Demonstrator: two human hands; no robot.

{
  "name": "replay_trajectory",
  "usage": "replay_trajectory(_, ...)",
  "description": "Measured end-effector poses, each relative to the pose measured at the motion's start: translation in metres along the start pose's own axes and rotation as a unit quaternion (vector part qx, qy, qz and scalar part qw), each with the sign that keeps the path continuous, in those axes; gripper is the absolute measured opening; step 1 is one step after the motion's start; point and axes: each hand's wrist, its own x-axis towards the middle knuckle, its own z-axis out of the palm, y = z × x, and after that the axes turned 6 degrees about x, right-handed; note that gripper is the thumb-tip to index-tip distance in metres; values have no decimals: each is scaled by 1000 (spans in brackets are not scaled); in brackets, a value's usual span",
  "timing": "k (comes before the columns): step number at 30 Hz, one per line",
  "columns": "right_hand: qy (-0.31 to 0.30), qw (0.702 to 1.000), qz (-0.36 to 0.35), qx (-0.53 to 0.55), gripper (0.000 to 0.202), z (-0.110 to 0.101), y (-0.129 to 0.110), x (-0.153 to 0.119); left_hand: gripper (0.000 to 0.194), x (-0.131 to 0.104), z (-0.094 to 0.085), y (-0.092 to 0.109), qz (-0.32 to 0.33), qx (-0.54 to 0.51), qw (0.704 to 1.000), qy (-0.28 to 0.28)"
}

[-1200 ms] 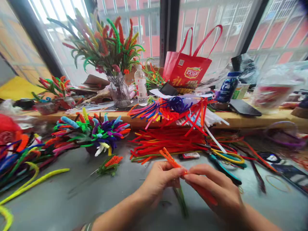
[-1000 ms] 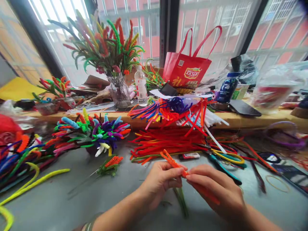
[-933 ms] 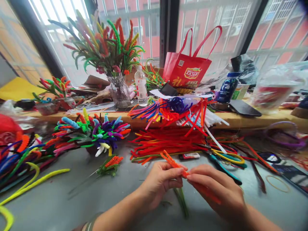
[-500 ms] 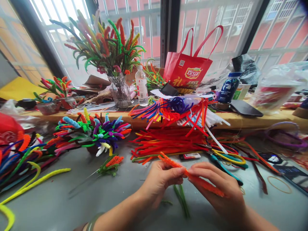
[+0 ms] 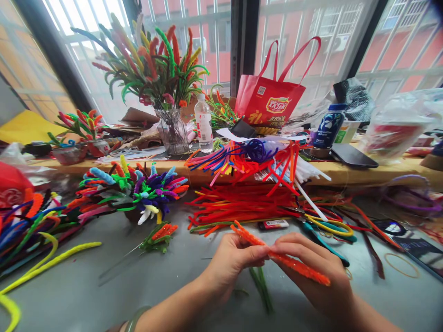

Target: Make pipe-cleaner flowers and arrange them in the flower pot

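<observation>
An orange fuzzy stem [image 5: 301, 269] runs slantwise between my two hands, over the grey table [image 5: 138, 295]. My left hand [image 5: 238, 260] pinches it near its middle, and its upper left end sticks out above the fingers. My right hand [image 5: 311, 265] grips it close beside the left thumb, with the longer part pointing down to the right. Below the hands lie some green stems [image 5: 261, 290]. A small orange and green bundle [image 5: 159, 237] rests to the left. Behind the hands is a pile of red stems [image 5: 242, 203].
Scissors with yellow and teal handles [image 5: 328, 226] lie to the right, near a white and black small box [image 5: 273, 224]. Multicoloured stems [image 5: 148, 186] stand at the left. On the ledge [image 5: 391, 173] are a vase [image 5: 173, 133], a bottle [image 5: 204, 124] and a red bag [image 5: 270, 99].
Both hands have shifted very slightly, still pinching the orange stem. Its lower end now reaches a little further right and looks sharper.
</observation>
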Motion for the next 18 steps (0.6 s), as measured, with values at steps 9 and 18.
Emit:
replay_trajectory(9, 3, 1000, -13, -17, 17, 0, 1, 0, 24, 1, 0, 0, 21, 40, 999, 16)
replay_trajectory(18, 23, 999, 34, 3, 14, -1, -2, 5, 23, 1, 0, 3, 32, 34, 999, 9)
